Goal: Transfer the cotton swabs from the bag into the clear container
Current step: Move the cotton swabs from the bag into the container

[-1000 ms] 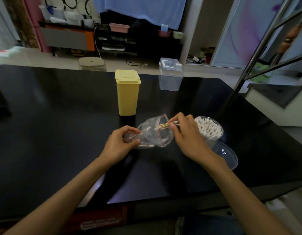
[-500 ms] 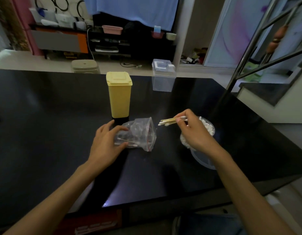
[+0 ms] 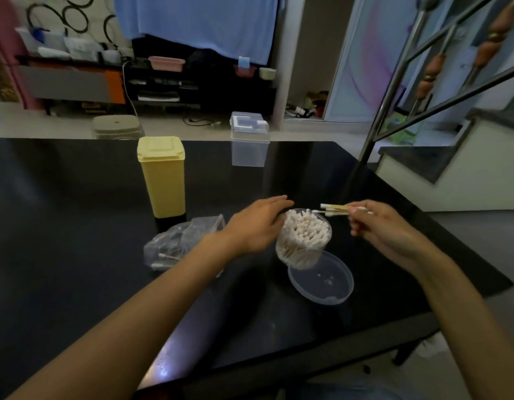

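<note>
Head view: a black table point(image 3: 76, 226) carries the working items. The right hand point(image 3: 385, 229) pinches a small bundle of cotton swabs point(image 3: 336, 210) between thumb and fingertips, the swabs lying roughly level in the air just beyond the far right rim of the clear container point(image 3: 303, 241). The container stands near the middle of the table, toward its right edge, and is packed with upright swabs, white tips upward. The left hand point(image 3: 258, 223) reaches to the container's left side with fingers extended; its fingertips lie at the far left rim, gripping nothing, and actual contact cannot be confirmed. The bag point(image 3: 177, 243), transparent and crumpled, lies flat on the table left of the container, partly behind the left forearm, with a few swabs visible inside. A clear round lid point(image 3: 322, 281) lies just in front of the container, toward the near edge. A yellow lidded box point(image 3: 161, 174) stands upright behind the bag, and a clear lidded box point(image 3: 250, 140) stands at the far edge.
</note>
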